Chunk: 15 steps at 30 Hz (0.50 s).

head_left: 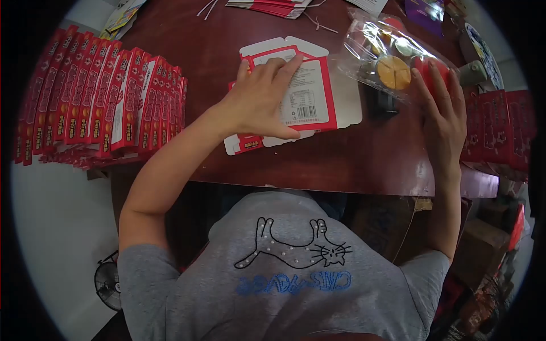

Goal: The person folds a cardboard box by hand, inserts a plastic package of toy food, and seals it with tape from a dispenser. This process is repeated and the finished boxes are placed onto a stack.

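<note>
My left hand [259, 99] rests with spread fingers on a flattened red and white carton [310, 94], whose printed panel shows text and a barcode. The carton's flaps stick out above, to the right and at the lower left. My right hand [443, 108] reaches to a clear plastic bag [364, 42] on the table's right side, its fingers stretched out over a red round piece [424, 71]. A yellow round piece [393, 73] with segment lines shows through the film, beside smaller coloured ones.
On the left stand rows of red printed cartons [85, 96]. More red packs [497, 133] are at the right edge. A stack of red and white card pieces [273, 7] with cords lies at the back of the brown table [364, 165]. A fan [107, 281] stands below left.
</note>
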### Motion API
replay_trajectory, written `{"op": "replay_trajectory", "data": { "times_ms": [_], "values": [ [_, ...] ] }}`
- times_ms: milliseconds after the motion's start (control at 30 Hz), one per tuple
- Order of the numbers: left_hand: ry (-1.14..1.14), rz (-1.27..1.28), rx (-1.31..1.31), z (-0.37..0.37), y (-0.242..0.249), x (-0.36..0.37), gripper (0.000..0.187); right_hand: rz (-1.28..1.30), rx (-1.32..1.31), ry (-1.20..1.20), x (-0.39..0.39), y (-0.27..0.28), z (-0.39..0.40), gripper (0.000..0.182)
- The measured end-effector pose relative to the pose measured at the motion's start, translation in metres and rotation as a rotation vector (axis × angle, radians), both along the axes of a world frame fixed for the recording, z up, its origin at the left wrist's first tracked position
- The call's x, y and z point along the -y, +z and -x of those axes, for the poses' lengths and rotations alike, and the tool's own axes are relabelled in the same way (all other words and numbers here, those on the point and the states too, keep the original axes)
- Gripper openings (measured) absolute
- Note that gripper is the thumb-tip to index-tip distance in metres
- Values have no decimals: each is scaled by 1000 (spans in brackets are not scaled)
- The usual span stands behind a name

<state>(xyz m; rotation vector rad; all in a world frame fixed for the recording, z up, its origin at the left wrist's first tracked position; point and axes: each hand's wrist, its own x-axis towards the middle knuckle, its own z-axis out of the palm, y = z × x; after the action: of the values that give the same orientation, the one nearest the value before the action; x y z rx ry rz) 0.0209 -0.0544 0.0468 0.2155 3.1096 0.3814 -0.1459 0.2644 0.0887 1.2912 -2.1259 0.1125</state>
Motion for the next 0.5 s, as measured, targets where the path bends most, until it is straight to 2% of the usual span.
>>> {"op": "replay_trajectory", "data": {
  "times_ms": [33,100,167,233,400,467,500],
  "values": [
    [83,-134,-14,-10,4,-5,130,-42,-42,-27,-4,-7,-4,51],
    [122,-174,-57,-24,-1,-11,130,-84,-84,-50,-9,-14,-15,50],
    [167,-215,-99,-35,-7,-8,130,-171,-51,96,-14,-17,-32,50],
    [169,-121,-134,-46,-9,-1,130,-172,-23,156,-17,-20,-40,50],
    [56,-178,-158,-51,-8,-38,129,-244,130,402,0,-27,-57,55],
    [52,-194,-163,-56,-5,-41,129,-192,117,378,-2,-25,-52,60],
    [103,-192,-213,-61,-3,-39,130,15,257,260,-4,-25,-50,58]
  ]
}}
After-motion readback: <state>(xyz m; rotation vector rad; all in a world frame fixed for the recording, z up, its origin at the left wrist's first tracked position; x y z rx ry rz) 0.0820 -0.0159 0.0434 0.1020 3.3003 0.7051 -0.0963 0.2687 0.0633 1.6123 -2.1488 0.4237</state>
